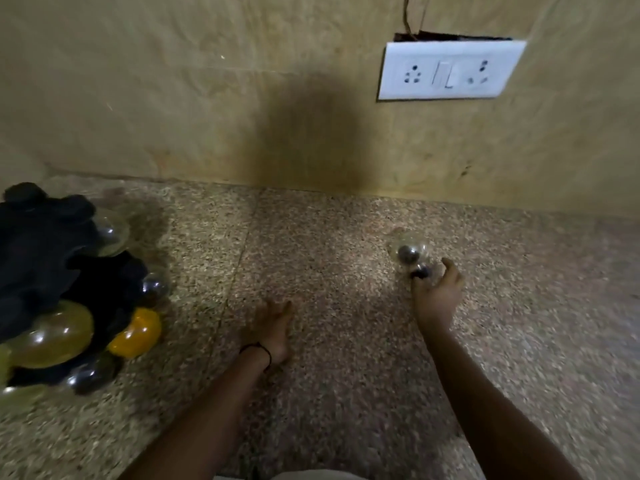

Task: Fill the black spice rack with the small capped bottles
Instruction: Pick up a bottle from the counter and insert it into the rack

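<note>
The black spice rack (45,268) stands at the far left of the speckled stone desk (329,244), already carrying several bottles around its edge: an amber one (57,336), an orange-filled one (138,336) and some clear ones with dark contents. One clear capped bottle (410,252) lies well apart from it, on its side on the desk toward the right, dark cap (420,271) pointing back at the person.

The right hand (438,294) reaches for that stray bottle. Its fingers (450,266) curl loosely about the cap end, thumb low at the cap and forefinger arching just beside the glass; they look only half closed, so the grip is probably not yet made, though blur makes contact hard to tell. Taking it by the cap end likely suits lifting it upright for the rack.

The left hand (273,327) lies flat on the desk between rack and bottle, fingers spread and holding nothing, apparently as a prop while the person leans. A white socket plate (450,71) sits on the wall behind.
</note>
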